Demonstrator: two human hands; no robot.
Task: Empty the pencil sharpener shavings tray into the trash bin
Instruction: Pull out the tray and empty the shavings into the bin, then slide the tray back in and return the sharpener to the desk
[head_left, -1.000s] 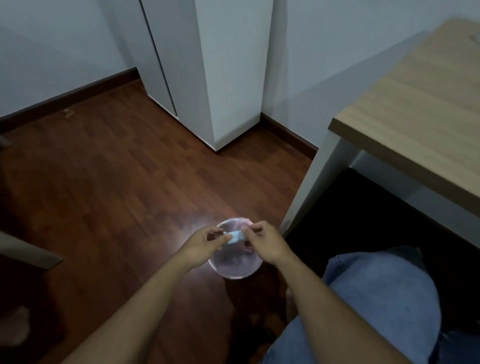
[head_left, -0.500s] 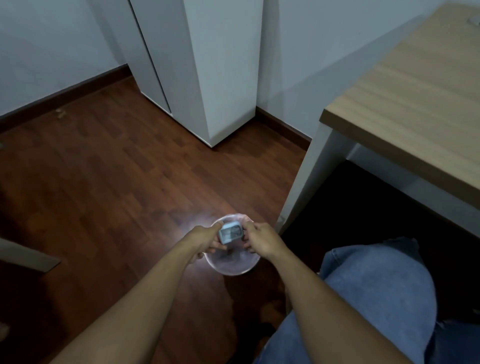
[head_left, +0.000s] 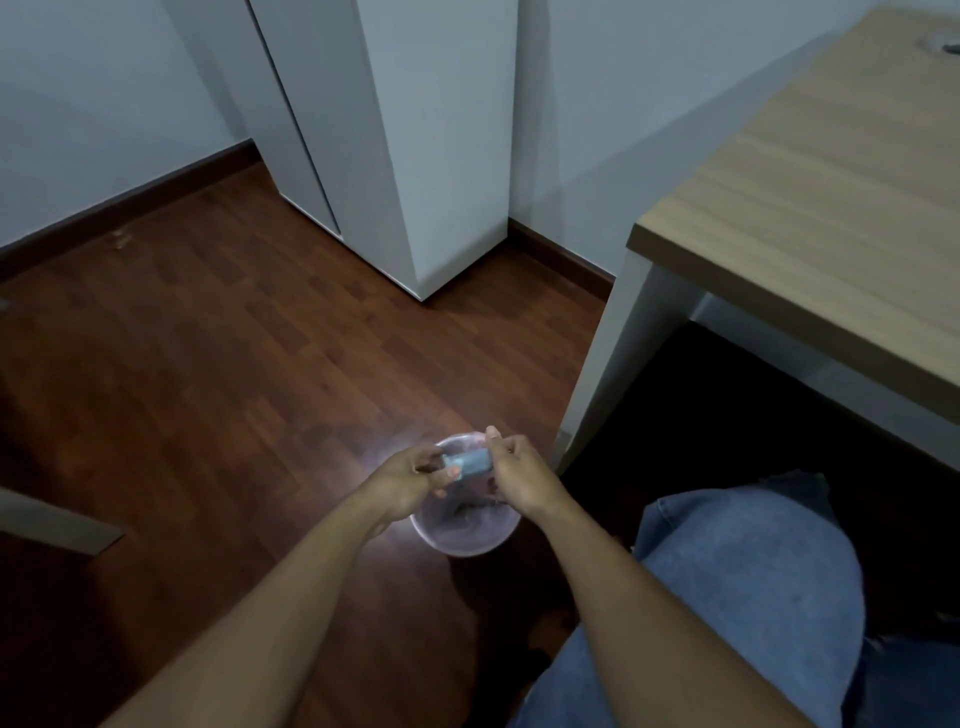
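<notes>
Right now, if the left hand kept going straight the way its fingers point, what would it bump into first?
Probably the right hand. The left hand points across at it, both gripping the small pencil sharpener over the trash bin; depth is unclear.

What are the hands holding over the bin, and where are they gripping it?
A small blue pencil sharpener, held by its two ends: left hand fingers on its left end, right hand on its right end, above the trash bin.

Bare forearms, blue denim jeans (head_left: 753, 571)

Open floor (head_left: 218, 374) left of bin (head_left: 467, 540); desk leg (head_left: 602, 374) crowds its right.
</notes>
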